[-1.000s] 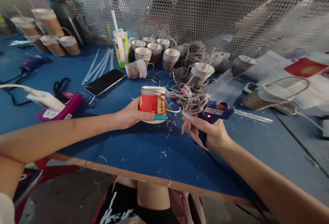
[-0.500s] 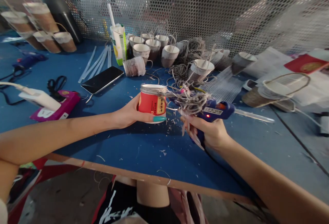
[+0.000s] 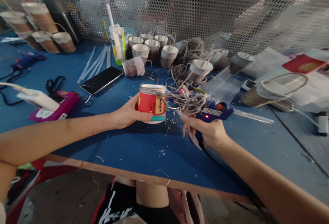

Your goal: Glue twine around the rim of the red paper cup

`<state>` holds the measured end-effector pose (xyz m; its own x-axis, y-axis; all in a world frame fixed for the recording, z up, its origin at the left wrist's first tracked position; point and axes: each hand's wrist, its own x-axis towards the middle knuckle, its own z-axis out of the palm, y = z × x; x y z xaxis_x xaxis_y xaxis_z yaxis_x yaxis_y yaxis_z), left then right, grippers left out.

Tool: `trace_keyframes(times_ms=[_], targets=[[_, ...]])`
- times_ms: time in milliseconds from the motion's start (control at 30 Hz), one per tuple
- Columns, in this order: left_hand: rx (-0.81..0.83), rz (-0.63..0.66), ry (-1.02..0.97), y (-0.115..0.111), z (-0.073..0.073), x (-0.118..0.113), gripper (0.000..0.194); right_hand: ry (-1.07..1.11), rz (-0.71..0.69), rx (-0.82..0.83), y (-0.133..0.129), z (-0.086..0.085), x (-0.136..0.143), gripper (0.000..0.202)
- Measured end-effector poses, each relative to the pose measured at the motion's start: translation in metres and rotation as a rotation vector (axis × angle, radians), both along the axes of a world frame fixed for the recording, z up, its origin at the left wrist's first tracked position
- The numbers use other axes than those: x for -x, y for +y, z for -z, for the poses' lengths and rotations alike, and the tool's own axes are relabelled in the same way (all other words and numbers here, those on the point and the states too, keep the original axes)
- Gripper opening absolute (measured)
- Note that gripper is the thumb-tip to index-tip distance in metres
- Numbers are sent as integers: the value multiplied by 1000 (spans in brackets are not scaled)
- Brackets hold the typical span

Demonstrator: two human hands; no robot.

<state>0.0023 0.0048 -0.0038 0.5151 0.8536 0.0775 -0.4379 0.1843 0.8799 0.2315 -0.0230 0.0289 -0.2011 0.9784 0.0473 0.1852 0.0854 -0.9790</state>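
I have the left hand (image 3: pixel 130 114) curled around the red cup (image 3: pixel 147 103), thumb across its front, other fingers mostly hidden behind it. The cup is upright over the blue table (image 3: pixel 144 155); I can't tell whether its base touches. Grey cord (image 3: pixel 153 88) circles its rim. Right of the cup, my right hand (image 3: pixel 212 132) is closed around the handle of a blue glue gun (image 3: pixel 226 111), its red light (image 3: pixel 207 116) lit and a clear stick (image 3: pixel 254 116) jutting from the back. Shaggy fibres (image 3: pixel 191 102) cover the gun's front end, right beside the cup's upper right side; I can't make out contact. Behind the cup stand brown-and-white cups (image 3: pixel 169 58). Behind and left of it lie a black phone (image 3: pixel 101 80) and, farther back, translucent sticks (image 3: pixel 97 64).
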Motion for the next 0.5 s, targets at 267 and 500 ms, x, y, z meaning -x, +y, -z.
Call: trace_keyframes(times_ms=[267, 500], targets=[[12, 15, 0, 0, 0, 1, 51, 46, 26, -11, 0, -2, 3, 48], [16, 68, -38, 0, -2, 3, 46, 74, 36, 17, -1, -2, 3, 50]])
